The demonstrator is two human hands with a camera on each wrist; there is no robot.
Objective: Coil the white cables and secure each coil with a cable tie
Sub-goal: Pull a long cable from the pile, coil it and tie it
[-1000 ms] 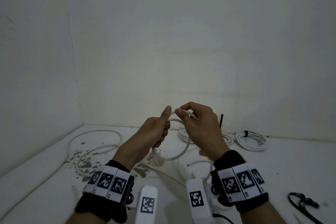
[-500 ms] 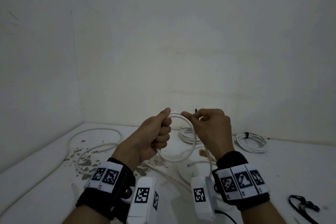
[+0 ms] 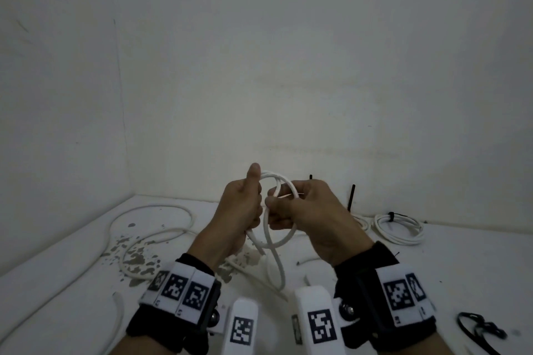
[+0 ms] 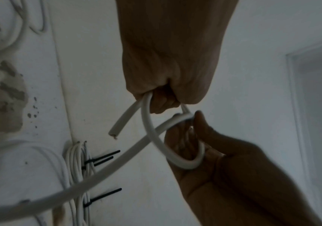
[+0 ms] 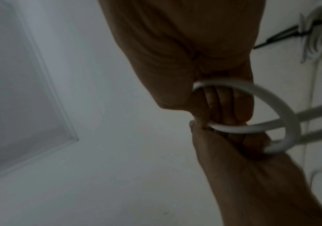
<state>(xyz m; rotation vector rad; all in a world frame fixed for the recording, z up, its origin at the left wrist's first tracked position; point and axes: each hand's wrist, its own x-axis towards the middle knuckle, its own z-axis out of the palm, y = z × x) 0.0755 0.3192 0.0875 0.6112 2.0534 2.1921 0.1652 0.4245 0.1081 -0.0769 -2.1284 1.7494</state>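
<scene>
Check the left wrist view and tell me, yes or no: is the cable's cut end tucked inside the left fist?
No: the cut end sticks out free below the left hand, which grips the white cable farther along.

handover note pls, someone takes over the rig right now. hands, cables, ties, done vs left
Left hand: fist grips the white cable, its cut end sticking out.
Right hand: pinches the same cable, feeding a turn onto the coil.
Done: tied coil with a black tie lies by the back wall; the left wrist view shows more tied bundles there.
Left: finish this coil and tie it, then the loose cable on the left of the table. Spare black ties lie at the right.
</scene>
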